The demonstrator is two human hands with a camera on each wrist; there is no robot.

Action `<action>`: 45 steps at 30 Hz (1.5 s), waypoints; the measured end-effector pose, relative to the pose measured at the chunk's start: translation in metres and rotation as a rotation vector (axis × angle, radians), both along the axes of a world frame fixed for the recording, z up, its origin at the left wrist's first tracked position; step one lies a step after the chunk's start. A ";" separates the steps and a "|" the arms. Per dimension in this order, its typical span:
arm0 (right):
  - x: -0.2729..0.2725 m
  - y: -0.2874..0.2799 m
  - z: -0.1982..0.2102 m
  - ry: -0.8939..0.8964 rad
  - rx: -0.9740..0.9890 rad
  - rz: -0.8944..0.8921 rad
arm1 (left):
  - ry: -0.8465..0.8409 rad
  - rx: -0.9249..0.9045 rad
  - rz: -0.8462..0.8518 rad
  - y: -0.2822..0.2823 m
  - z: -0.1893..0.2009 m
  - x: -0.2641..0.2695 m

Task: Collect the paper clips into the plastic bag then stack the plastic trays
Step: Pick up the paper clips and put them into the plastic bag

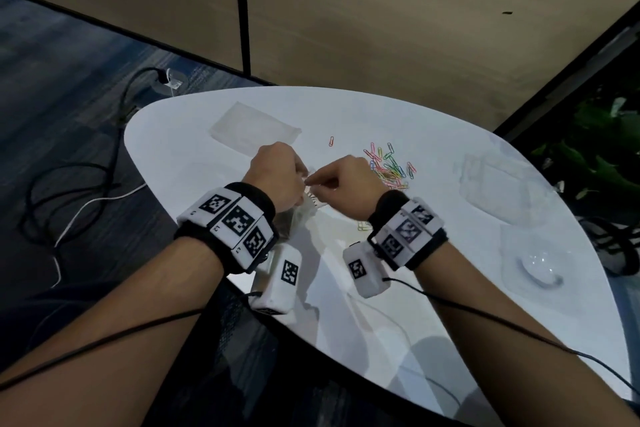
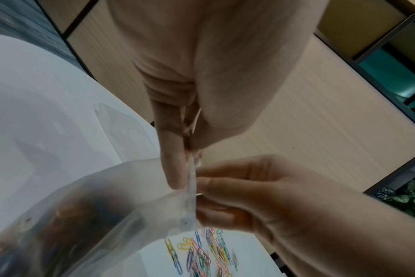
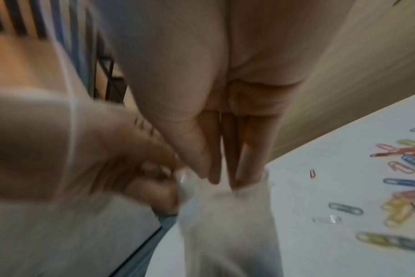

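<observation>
At the table's middle both hands hold a clear plastic bag (image 1: 306, 208) by its top edge. My left hand (image 1: 298, 183) pinches the rim between thumb and forefinger (image 2: 175, 168). My right hand (image 1: 317, 180) pinches the same rim from the other side with its fingertips (image 2: 209, 187). The bag (image 2: 107, 206) hangs down toward me. In the right wrist view the bag (image 3: 225, 215) is blurred. A heap of coloured paper clips (image 1: 391, 166) lies just right of the hands. Clear plastic trays lie at far left (image 1: 254, 130), at right (image 1: 491, 184) and at near right (image 1: 540, 270).
A single orange clip (image 1: 331, 141) lies apart behind the hands, and a few yellow clips (image 1: 363, 226) lie near my right wrist. The white table (image 1: 433, 322) ends in a curved edge close to my body. Cables (image 1: 69, 204) trail on the floor at left.
</observation>
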State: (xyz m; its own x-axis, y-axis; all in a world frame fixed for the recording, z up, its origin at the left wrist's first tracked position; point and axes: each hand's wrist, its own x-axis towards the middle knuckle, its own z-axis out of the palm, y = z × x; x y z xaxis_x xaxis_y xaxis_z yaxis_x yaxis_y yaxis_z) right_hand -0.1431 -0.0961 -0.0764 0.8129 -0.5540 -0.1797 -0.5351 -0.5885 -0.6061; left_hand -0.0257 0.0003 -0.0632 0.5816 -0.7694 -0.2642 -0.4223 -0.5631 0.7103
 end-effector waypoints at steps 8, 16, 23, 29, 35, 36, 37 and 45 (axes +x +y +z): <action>0.006 -0.065 -0.048 0.155 -0.108 -0.093 | 0.014 -0.002 0.035 0.011 -0.005 0.018; -0.033 -0.047 -0.111 0.439 -0.500 0.468 | 0.026 0.009 0.028 0.011 -0.001 0.017; -0.074 -0.072 -0.109 0.385 -0.505 0.326 | 0.025 0.026 0.017 0.008 -0.001 0.011; -0.059 -0.073 -0.084 0.441 -0.421 0.072 | 0.019 0.029 0.011 0.002 -0.002 0.004; -0.067 -0.101 -0.080 0.155 -0.108 -0.543 | 0.011 0.040 -0.025 -0.001 -0.002 0.000; -0.070 -0.102 -0.076 0.108 -0.047 -0.612 | 0.005 0.043 -0.030 -0.001 -0.001 -0.001; -0.073 -0.103 -0.073 0.063 -0.002 -0.655 | 0.002 0.045 -0.033 -0.001 0.001 -0.002; -0.069 -0.072 -0.025 -0.573 0.660 -0.760 | 0.078 0.044 -0.024 -0.002 0.006 -0.011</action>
State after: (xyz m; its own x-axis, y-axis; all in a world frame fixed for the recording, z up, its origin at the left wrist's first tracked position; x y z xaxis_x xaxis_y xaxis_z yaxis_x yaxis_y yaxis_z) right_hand -0.2120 -0.1683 -0.1012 0.3658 -0.8705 -0.3291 -0.1626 0.2884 -0.9436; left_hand -0.0362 -0.0021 -0.0577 0.5398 -0.7693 -0.3418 -0.3800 -0.5850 0.7166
